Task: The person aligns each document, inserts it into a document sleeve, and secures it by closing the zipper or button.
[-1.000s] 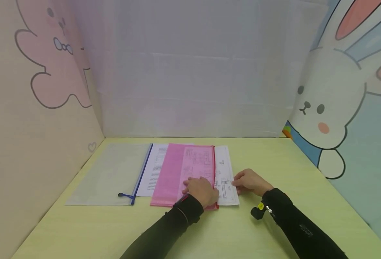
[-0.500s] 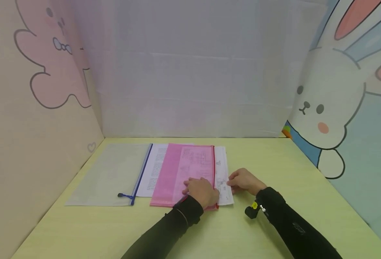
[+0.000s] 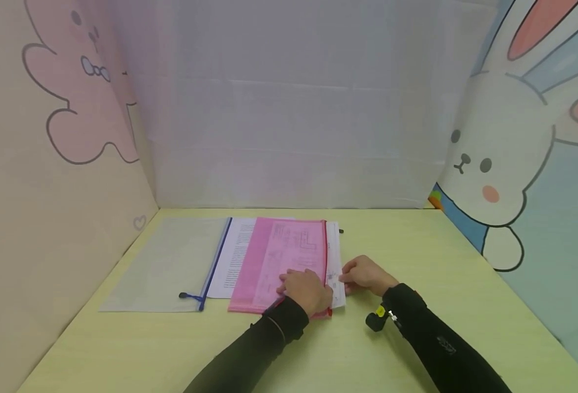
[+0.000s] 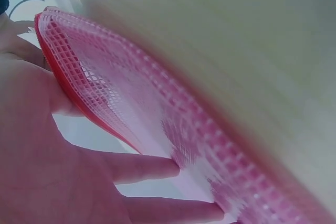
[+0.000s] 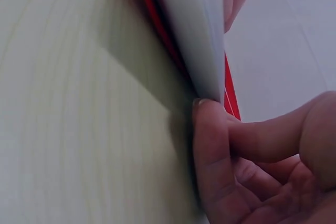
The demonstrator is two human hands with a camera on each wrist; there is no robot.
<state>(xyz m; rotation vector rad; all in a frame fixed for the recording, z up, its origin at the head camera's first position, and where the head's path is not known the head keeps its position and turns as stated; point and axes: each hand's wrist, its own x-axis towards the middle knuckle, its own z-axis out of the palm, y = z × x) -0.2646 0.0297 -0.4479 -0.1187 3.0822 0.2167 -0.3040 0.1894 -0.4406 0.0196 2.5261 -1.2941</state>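
A pink mesh zip pouch point(image 3: 261, 262) with a red zip edge lies mid-table in the head view. White printed sheets point(image 3: 334, 256) show through its front and stick out past the red edge. My left hand point(image 3: 305, 290) rests on the pouch's lower right part; in the left wrist view its straight fingers point(image 4: 142, 166) touch the pink mesh point(image 4: 173, 103), with the thumb by the red edge. My right hand point(image 3: 369, 275) pinches the sheets' right edge between thumb and fingers. From the right wrist, the stack of paper point(image 5: 202, 40) sits between red edges.
A clear zip pouch point(image 3: 166, 262) with a blue zip lies at the left. Printed paper point(image 3: 227, 262) shows between it and the pink pouch, which partly covers it. A small dark tab point(image 3: 341, 231) lies by the sheets. Walls with cartoon animals bound the table point(image 3: 416, 234).
My right hand has moved left, and the sheets have slid farther into the pink pouch, leaving a narrower strip outside. A dark tab now shows beside them. My left hand has stayed put.
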